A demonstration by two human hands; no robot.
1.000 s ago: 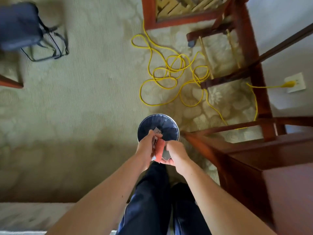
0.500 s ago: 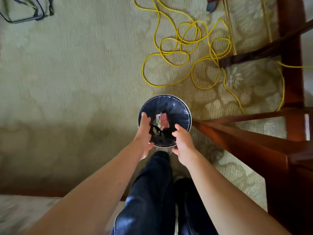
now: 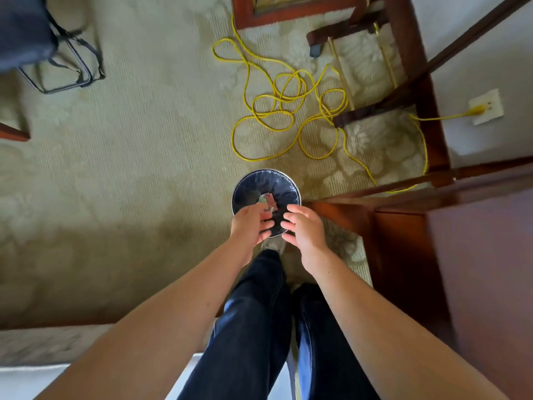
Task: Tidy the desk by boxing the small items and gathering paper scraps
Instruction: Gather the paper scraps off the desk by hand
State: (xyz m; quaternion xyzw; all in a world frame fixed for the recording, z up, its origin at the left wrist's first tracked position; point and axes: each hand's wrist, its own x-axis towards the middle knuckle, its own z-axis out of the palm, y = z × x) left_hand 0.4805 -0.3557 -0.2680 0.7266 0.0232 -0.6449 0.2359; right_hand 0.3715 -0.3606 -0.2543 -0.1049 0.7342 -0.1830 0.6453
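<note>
Directly over the bin, both our hands hold nothing

Below us, our left hand and our right hand hover side by side above the near rim of a small round waste bin, palms turned toward each other with a narrow gap between them. On both hands the fingers are loosely spread and gently curved. Neither hand grips or pinches anything. Down inside the bin's dark liner lie the paper scraps, a little heap of reddish, green and pale pieces, just beyond our left hand. We see the bin standing on the pale green patterned carpet, just beside the near corner of the reddish wooden desk at our right. Our legs in dark jeans reach down toward the bin, and one pale shoe shows just below its rim. Beyond the bin a yellow cord sprawls in loose loops over the carpet and runs on to a wall outlet at the far right, where it is plugged in. At the top left corner we make out a dark bag on a thin metal stand
</note>
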